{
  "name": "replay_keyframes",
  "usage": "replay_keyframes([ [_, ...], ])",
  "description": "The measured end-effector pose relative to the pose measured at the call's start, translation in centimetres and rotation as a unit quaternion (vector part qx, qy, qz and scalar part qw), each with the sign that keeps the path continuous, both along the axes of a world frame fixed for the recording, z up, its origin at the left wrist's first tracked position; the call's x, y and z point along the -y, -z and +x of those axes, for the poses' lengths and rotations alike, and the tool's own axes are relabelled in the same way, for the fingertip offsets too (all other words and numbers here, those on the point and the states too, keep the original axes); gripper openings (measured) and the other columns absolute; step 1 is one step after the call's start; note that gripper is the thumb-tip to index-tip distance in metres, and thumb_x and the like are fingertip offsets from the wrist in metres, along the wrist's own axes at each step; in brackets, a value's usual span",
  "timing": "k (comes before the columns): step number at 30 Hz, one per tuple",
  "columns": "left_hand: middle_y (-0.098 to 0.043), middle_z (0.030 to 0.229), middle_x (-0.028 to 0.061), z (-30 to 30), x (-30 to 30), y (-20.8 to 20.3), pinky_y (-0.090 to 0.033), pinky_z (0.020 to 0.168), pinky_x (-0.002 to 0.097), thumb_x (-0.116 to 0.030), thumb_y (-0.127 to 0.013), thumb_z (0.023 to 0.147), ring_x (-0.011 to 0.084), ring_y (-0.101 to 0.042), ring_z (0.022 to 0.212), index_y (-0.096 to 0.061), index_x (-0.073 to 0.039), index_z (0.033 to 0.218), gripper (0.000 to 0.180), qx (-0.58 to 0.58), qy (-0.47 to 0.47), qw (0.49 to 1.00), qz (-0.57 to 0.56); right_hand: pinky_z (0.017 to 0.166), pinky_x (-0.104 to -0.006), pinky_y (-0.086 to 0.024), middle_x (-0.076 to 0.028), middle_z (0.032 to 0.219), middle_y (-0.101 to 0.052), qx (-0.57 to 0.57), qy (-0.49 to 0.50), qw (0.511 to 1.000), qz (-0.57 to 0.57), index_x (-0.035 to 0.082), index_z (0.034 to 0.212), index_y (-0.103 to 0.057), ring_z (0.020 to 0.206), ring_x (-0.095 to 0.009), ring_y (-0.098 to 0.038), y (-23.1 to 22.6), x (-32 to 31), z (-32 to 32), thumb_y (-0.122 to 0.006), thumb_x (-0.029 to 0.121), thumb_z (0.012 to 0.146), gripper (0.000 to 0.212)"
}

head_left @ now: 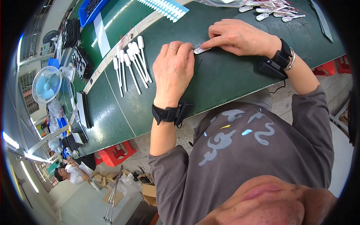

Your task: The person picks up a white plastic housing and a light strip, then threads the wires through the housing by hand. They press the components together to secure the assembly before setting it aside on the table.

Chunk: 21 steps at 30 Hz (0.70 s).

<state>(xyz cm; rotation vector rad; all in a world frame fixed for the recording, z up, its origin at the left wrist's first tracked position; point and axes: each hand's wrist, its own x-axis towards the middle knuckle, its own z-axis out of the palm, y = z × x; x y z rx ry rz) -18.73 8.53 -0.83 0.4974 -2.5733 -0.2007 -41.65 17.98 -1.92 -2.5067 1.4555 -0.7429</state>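
Observation:
A small flat white-and-clear piece with a rounded end lies between my hands, low over the green tabletop. My right hand pinches its right end, index finger stretched along it. My left hand is curled at the piece's left end; its fingertips are mostly hidden, so what they grip does not show. A thin dark wire hangs below the piece. Left of my left hand lie several white slim-stemmed sticks with paddle-shaped heads. Beyond my right hand is a heap of similar flat clear-and-white pieces with red wires.
A blue bin of dark parts and a sheet with light-blue tabs are at the far side. A pale strip runs along the green table. Red stools stand below; a fan and another person are left.

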Motion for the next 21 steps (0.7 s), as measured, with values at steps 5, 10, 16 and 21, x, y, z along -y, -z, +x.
replay_keyframes([
  [5, -0.061, 0.086, 0.0052, 0.4, -1.5, -1.0, -0.052, 0.065, 0.0367, -0.012, -0.067, 0.084, 0.0237, -0.06, 0.08, -0.063, -0.008, 0.086, 0.007, 0.087, -0.004, 0.996, 0.018, 0.076, -0.0377, -0.048, -0.006, 0.091, -0.057, 0.018, 0.002, 1.0, -0.005, 0.014, 0.123, -0.065, 0.084, -0.027, -0.056, -1.3, 0.1, 0.2, -0.063, 0.0, 0.083, 0.043],
  [10, -0.061, 0.087, 0.0059, 0.1, -2.4, -0.8, -0.053, 0.065, 0.0359, -0.014, -0.067, 0.085, 0.0231, -0.06, 0.082, -0.062, -0.007, 0.085, 0.008, 0.144, -0.011, 0.989, -0.044, 0.074, -0.0373, -0.048, -0.006, 0.089, -0.058, 0.072, 0.026, 0.997, -0.005, 0.012, 0.128, -0.061, 0.082, -0.027, -0.056, -0.9, 0.1, 0.8, -0.063, 0.0, 0.085, 0.046],
  [16, -0.062, 0.088, 0.0056, 0.2, -1.7, -0.5, -0.052, 0.065, 0.0356, -0.015, -0.069, 0.085, 0.0233, -0.06, 0.082, -0.063, -0.008, 0.085, 0.008, 0.13, -0.048, 0.989, -0.055, 0.068, -0.0309, -0.047, -0.004, 0.085, -0.057, 0.171, 0.06, 0.978, 0.099, 0.008, 0.134, -0.056, 0.076, -0.017, -0.057, -1.0, 0.4, 0.0, -0.062, 0.001, 0.086, 0.048],
  [21, -0.063, 0.088, 0.0054, 0.3, -1.7, -1.2, -0.05, 0.065, 0.0357, -0.015, -0.071, 0.084, 0.0242, -0.06, 0.081, -0.066, -0.009, 0.085, 0.008, 0.024, -0.099, 0.993, -0.064, 0.066, -0.0253, -0.047, 0.001, 0.085, -0.056, 0.342, 0.084, 0.907, 0.231, 0.006, 0.135, -0.055, 0.076, -0.007, -0.055, -0.5, 0.5, -0.5, -0.061, 0.005, 0.09, 0.045],
])
